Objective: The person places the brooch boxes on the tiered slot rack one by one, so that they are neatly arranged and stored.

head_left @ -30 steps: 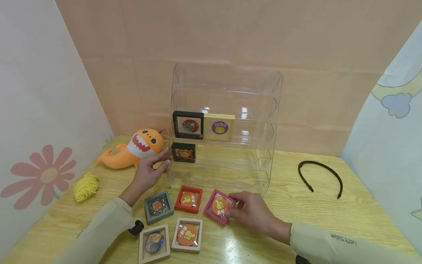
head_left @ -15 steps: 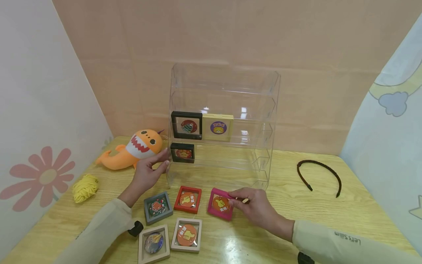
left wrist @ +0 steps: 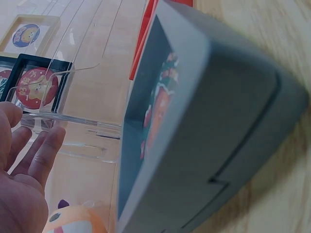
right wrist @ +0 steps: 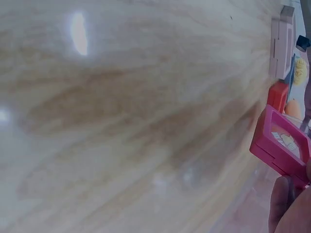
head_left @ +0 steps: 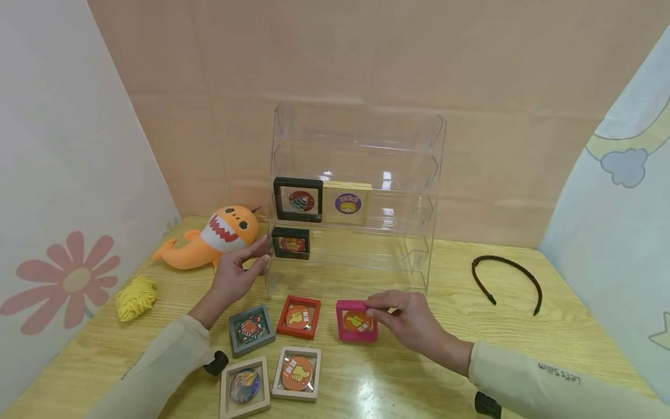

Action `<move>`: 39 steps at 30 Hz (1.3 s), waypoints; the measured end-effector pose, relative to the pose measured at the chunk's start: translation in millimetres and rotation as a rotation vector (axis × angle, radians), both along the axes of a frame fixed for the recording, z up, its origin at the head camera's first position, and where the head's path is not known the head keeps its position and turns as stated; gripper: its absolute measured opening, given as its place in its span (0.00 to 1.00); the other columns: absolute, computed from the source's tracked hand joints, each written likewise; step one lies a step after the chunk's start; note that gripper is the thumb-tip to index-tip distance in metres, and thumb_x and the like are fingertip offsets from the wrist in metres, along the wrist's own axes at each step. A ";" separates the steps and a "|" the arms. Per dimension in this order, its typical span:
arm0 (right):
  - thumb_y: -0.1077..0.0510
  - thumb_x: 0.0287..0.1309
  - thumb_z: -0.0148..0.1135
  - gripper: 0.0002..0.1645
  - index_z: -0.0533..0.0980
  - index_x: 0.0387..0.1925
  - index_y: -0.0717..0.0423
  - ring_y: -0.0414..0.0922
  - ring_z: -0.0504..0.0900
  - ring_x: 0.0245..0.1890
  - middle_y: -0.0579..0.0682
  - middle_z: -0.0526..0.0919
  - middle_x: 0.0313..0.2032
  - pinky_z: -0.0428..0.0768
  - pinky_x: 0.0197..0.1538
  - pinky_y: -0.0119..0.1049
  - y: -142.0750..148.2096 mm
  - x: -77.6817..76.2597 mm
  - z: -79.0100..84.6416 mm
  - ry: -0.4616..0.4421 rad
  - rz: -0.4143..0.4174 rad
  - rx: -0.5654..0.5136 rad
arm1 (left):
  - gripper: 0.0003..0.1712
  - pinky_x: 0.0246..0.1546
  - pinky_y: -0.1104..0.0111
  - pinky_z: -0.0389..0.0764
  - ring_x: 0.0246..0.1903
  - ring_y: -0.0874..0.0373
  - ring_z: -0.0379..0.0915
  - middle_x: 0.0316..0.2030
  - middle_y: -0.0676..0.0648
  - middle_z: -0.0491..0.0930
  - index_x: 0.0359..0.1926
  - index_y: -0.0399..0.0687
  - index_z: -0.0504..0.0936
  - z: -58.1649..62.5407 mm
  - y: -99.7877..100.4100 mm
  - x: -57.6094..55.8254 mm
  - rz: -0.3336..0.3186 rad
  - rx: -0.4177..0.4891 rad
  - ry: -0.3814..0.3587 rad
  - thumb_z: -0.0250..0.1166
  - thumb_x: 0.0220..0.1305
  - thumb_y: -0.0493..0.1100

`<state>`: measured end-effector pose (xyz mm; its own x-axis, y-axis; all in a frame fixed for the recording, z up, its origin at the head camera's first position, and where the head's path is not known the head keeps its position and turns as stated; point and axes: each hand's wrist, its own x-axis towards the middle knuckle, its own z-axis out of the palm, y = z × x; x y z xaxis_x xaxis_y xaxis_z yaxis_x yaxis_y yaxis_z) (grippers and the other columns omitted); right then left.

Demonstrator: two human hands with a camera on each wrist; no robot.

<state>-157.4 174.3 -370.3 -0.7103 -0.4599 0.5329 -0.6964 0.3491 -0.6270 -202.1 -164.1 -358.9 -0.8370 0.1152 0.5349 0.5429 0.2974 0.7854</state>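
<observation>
My right hand (head_left: 416, 322) pinches a magenta square display frame (head_left: 357, 334) by its right side, thumb in front. Behind its clear window sits an orange disc with a thumbs-up. The right wrist view has this frame (right wrist: 279, 141) tilted at the right edge. My left hand (head_left: 235, 279) grips the left side edge of a clear acrylic tiered rack (head_left: 366, 262). In the rack stand a black frame (head_left: 282, 218) and a cream frame (head_left: 366, 203) on a middle tier, with a smaller black frame (head_left: 277, 247) one tier below at the left.
Before the rack lie a grey frame (head_left: 235, 343), a red frame (head_left: 309, 334) and two beige frames (head_left: 297, 397). An orange plush shark (head_left: 191, 253) and yellow yarn (head_left: 136, 298) sit at the left. A dark braided headband (head_left: 510, 259) lies on the right.
My right hand has raised the magenta frame from a slanted pose to a more upright, squared one, shifting it slightly right. My left hand keeps its place at the rack.
</observation>
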 end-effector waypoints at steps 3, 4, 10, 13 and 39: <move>0.68 0.50 0.69 0.09 0.85 0.36 0.60 0.43 0.84 0.33 0.51 0.86 0.35 0.83 0.25 0.31 1.9 -3.7 4.3 0.002 -0.007 -0.014 | 0.22 0.33 0.73 0.82 0.46 0.41 0.76 0.51 0.34 0.77 0.58 0.28 0.72 -0.7 -0.1 -0.5 0.004 -0.009 0.007 0.60 0.62 0.26; 0.68 0.50 0.69 0.09 0.85 0.36 0.60 0.43 0.84 0.33 0.51 0.86 0.35 0.83 0.25 0.31 2.6 -4.8 6.0 0.003 -0.008 -0.016 | 0.22 0.33 0.74 0.82 0.46 0.41 0.76 0.50 0.34 0.77 0.58 0.28 0.73 -0.9 -0.1 -0.7 0.007 -0.012 0.011 0.60 0.62 0.26; 0.69 0.49 0.70 0.10 0.85 0.36 0.58 0.40 0.83 0.30 0.48 0.85 0.35 0.83 0.25 0.32 5.2 -12.7 18.5 0.027 -0.035 -0.001 | 0.22 0.36 0.76 0.80 0.46 0.42 0.76 0.50 0.35 0.78 0.58 0.28 0.73 -1.6 -0.1 -1.1 0.022 -0.030 0.033 0.61 0.61 0.26; 0.69 0.48 0.71 0.11 0.85 0.36 0.57 0.39 0.83 0.30 0.47 0.85 0.35 0.83 0.25 0.32 5.4 -17.8 26.9 0.049 -0.054 0.010 | 0.22 0.38 0.77 0.79 0.45 0.42 0.77 0.50 0.35 0.77 0.57 0.28 0.73 -1.2 -0.2 -0.9 0.028 -0.037 0.040 0.61 0.61 0.26; 0.63 0.54 0.68 0.09 0.85 0.39 0.59 0.44 0.84 0.33 0.50 0.86 0.37 0.84 0.32 0.35 -14.2 -60.4 74.0 0.073 -0.208 0.034 | 0.22 0.42 0.78 0.77 0.45 0.41 0.77 0.49 0.34 0.77 0.56 0.27 0.74 -1.7 -0.7 -2.3 0.025 -0.027 0.045 0.61 0.61 0.26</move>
